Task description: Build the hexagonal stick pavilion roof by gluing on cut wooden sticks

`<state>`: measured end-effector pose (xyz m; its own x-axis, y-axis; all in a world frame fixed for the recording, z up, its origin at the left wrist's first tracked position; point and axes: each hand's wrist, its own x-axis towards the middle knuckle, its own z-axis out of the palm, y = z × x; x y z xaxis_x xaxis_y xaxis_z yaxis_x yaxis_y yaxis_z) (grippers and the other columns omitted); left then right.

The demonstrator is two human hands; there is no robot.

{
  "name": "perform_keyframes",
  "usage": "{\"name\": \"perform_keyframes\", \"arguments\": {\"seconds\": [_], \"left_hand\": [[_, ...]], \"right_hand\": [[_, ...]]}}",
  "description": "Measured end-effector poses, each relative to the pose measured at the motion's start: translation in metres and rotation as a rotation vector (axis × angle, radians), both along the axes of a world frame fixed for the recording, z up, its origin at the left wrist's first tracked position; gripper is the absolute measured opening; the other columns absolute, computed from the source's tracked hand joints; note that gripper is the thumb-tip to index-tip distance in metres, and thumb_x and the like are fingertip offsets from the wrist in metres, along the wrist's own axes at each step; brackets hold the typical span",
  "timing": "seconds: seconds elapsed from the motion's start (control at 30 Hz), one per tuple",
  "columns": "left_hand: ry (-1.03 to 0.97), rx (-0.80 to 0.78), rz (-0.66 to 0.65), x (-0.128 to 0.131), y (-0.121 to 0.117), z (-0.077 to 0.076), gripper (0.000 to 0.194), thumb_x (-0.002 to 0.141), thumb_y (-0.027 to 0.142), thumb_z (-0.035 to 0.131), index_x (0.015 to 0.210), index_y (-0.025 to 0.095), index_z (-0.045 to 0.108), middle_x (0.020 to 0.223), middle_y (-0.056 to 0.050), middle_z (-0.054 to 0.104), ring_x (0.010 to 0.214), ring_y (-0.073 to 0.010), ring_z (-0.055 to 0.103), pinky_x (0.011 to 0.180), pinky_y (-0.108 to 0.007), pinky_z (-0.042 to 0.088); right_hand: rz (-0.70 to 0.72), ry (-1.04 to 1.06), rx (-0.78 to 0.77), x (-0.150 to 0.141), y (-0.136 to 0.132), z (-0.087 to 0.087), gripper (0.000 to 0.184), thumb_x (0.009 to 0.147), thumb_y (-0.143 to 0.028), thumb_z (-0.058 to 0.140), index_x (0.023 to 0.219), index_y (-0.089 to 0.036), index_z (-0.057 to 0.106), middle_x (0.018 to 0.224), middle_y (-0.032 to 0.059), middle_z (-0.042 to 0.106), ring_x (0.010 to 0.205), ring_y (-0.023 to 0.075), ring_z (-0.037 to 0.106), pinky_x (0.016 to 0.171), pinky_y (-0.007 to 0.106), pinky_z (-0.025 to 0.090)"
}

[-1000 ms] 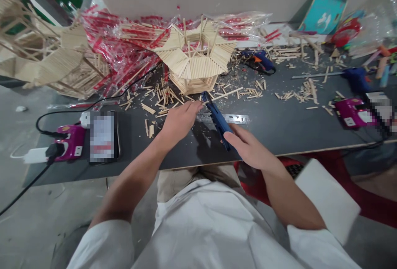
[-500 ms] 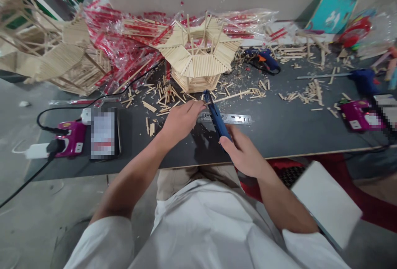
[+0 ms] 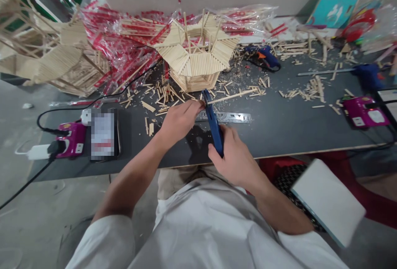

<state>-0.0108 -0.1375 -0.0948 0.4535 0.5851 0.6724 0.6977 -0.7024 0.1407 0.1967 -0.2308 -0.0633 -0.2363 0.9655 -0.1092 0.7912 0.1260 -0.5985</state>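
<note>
My right hand point(image 3: 234, 153) is wrapped round the handles of blue cutting pliers point(image 3: 214, 126), whose jaws point away from me. The jaws are at a thin wooden stick point(image 3: 231, 96), right beside the fingertips of my left hand point(image 3: 182, 118). That hand is closed in a pinch on the stick's left end, and its fingers hide the very tip. The stick runs to the right, past the jaws. Under the pliers a metal ruler point(image 3: 234, 117) lies flat on the dark tabletop point(image 3: 279, 132). Just behind stands a many-sided model made of sticks point(image 3: 203, 64).
Cut stick pieces point(image 3: 166, 93) are strewn around the model. A larger stick structure point(image 3: 56, 62) stands at left, near a phone point(image 3: 104, 134) and a purple power strip point(image 3: 72, 139). Red-striped plastic packets point(image 3: 124, 33) lie behind. Blue glue guns point(image 3: 266, 56) rest toward the right.
My right hand has shifted left, and the plier handles have swung left with it and look closer together. My left hand stays almost in place. The view has shifted slightly.
</note>
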Motion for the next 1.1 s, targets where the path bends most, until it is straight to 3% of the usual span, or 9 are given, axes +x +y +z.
{"name": "perform_keyframes", "arguments": {"seconds": [0.13, 0.43, 0.8, 0.97, 1.1], "left_hand": [[0.0, 0.019, -0.03, -0.002, 0.001, 0.003, 0.029, 0.116, 0.021, 0.041, 0.106, 0.013, 0.067, 0.087, -0.006, 0.075, 0.073, -0.0143, 0.071, 0.065, -0.025, 0.048], [-0.024, 0.027, -0.046, 0.0, -0.001, 0.003, 0.02, 0.115, 0.02, 0.047, 0.112, 0.013, 0.066, 0.096, -0.008, 0.078, 0.081, -0.0151, 0.074, 0.069, -0.025, 0.05], [-0.012, 0.012, -0.034, 0.001, -0.003, 0.003, 0.019, 0.114, 0.02, 0.049, 0.116, 0.012, 0.066, 0.099, -0.009, 0.079, 0.085, -0.0162, 0.076, 0.071, -0.025, 0.052], [0.008, -0.006, 0.012, -0.001, -0.003, -0.001, 0.025, 0.116, 0.023, 0.044, 0.116, 0.013, 0.067, 0.096, -0.008, 0.079, 0.081, -0.0155, 0.076, 0.069, -0.025, 0.051], [0.023, -0.047, 0.047, -0.003, -0.002, -0.003, 0.033, 0.118, 0.026, 0.039, 0.116, 0.014, 0.069, 0.093, -0.008, 0.079, 0.08, -0.0154, 0.075, 0.068, -0.025, 0.049]], "right_hand": [[0.023, 0.048, 0.011, 0.002, 0.001, -0.003, 0.055, 0.102, -0.039, 0.048, 0.146, -0.007, 0.051, 0.127, 0.0229, 0.064, 0.115, 0.039, 0.068, 0.099, 0.054, 0.057], [0.072, 0.254, 0.001, 0.023, 0.008, -0.011, 0.04, 0.103, -0.037, 0.053, 0.136, -0.015, 0.056, 0.127, 0.0175, 0.069, 0.115, 0.0335, 0.068, 0.099, 0.051, 0.056], [0.081, 0.281, 0.01, 0.024, 0.012, -0.011, 0.036, 0.102, -0.037, 0.054, 0.132, -0.017, 0.059, 0.123, 0.0155, 0.072, 0.109, 0.0317, 0.07, 0.094, 0.045, 0.054], [0.062, 0.211, -0.069, 0.02, 0.014, -0.002, 0.024, 0.104, -0.042, 0.052, 0.105, -0.021, 0.063, 0.098, 0.0094, 0.074, 0.087, 0.0279, 0.069, 0.078, 0.037, 0.048], [0.056, 0.148, -0.096, 0.022, 0.015, -0.004, 0.039, 0.108, -0.057, 0.045, 0.093, -0.024, 0.057, 0.088, 0.0076, 0.072, 0.078, 0.0257, 0.065, 0.07, 0.034, 0.041]]}}
